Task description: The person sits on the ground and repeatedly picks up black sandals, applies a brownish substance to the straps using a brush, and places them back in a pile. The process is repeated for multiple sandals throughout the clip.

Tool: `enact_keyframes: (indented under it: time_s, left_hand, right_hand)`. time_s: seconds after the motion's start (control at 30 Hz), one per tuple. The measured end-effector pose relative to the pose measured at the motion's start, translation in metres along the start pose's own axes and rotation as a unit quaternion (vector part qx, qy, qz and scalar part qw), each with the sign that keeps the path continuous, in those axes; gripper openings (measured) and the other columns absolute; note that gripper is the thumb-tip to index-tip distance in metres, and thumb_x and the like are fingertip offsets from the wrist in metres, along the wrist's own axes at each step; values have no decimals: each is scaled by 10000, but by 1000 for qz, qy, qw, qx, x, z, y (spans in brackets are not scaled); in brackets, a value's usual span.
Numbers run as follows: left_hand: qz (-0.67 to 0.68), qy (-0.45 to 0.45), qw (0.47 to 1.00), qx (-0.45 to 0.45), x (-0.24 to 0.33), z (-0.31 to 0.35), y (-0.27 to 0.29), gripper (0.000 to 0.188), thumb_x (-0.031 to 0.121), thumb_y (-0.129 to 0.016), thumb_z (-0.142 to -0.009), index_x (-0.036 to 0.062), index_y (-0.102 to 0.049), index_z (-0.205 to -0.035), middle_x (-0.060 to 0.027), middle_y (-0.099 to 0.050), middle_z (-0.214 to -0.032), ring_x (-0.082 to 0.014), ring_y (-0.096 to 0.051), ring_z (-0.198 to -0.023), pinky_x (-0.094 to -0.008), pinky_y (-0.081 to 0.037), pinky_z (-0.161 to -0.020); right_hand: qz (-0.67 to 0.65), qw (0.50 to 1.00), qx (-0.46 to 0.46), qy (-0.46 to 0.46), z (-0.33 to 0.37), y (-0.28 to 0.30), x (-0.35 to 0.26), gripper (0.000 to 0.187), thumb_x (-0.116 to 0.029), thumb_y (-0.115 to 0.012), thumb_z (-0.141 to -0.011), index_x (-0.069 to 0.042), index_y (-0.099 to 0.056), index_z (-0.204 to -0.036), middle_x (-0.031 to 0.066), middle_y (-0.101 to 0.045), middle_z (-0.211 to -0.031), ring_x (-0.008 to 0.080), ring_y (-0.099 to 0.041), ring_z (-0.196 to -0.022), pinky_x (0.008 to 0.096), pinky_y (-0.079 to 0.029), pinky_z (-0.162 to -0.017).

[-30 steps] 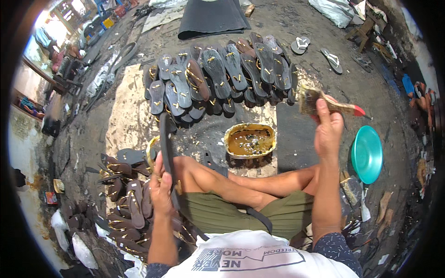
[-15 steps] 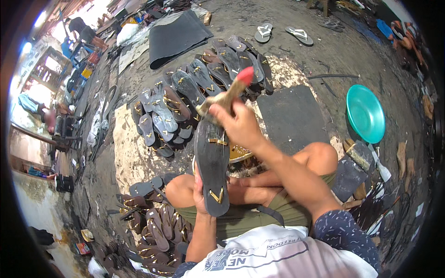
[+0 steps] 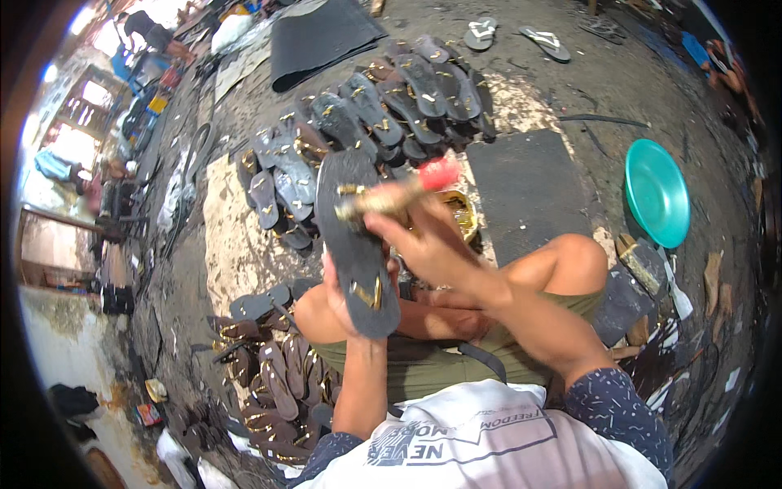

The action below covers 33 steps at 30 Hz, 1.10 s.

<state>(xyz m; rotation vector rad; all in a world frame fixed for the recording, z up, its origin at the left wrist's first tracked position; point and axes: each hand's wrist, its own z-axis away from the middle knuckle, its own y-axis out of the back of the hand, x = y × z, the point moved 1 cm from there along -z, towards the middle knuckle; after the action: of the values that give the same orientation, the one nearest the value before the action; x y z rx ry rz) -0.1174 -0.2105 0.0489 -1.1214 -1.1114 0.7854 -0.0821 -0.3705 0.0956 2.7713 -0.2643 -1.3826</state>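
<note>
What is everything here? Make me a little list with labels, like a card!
Left hand: holds a black rubber sandal sole upright from below.
Right hand: grips a red-handled brush, bristles on the sole's upper part.
Behind the hands: round tin of yellowish glue, partly hidden.
Ground ahead: rows of dark soles, black rubber sheet.
Right side: teal plastic plate.

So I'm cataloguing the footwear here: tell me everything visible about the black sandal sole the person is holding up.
The black flat rubber-looking sandal sole is long and oval, held up lengthwise above the lap, with yellowish glue marks near both ends. The left hand grips its lower part from behind. The right hand presses a red-handled brush, bristles loaded with glue, against its upper half. No straps show on it.
</note>
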Motion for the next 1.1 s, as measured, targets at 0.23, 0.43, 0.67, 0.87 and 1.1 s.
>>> enact_keyframes:
  time_s: [0.23, 0.43, 0.67, 0.87, 1.1]
  left_hand:
    - [-51, -121, 986, 100, 8, -28, -16, 426, 502, -558, -1045, 236, -607, -1374, -119, -683, -1247, -311, -670, -1054, -429, -615, -791]
    - [166, 19, 985, 41, -29, -16, -9, 508, 452, -426, -1105, 260, -393, -1575, -70, -513, -1530, -295, -516, -1378, -521, -439, -1147]
    - [-150, -42, 980, 121, 32, -55, 28, 542, 520, -487, -1067, 93, -539, -1397, -152, -668, -1159, -271, -693, -934, -403, -618, -779]
    - [-229, -93, 961, 125, 178, -145, 57, 594, 546, -431, -1076, 29, -577, -1330, -149, -698, -1089, -255, -707, -929, -394, -615, -820]
    - [-309, -56, 845, 433, 270, -132, 169, 790, 719, -347, -1018, 153, -397, -1566, -152, -303, -1655, -373, -450, -1424, -598, -396, -1123]
  right_hand:
    - [-52, 988, -139, -50, 74, 5, -51, 317, -142, -794, -893, -65, -704, -1187, 89, -717, -1114, 271, -660, -1009, 401, -514, -883]
    - [110, 980, -132, 105, -23, 8, 8, 263, -74, -765, -888, -83, -718, -1146, 84, -733, -1101, 296, -674, -970, 411, -509, -853]
    - [-171, 953, -143, -206, 73, 2, -26, 268, -132, -761, -933, -38, -722, -1182, 120, -730, -1091, 235, -699, -956, 383, -552, -898]
    - [-6, 967, 119, -227, 36, 97, -28, 346, -164, -700, -1002, 36, -607, -1268, 99, -647, -1202, 187, -617, -1088, 335, -490, -978]
    - [54, 940, 169, -290, 63, 116, -8, 442, -266, -709, -1005, 31, -585, -1308, 105, -621, -1277, 188, -571, -1168, 338, -432, -1047]
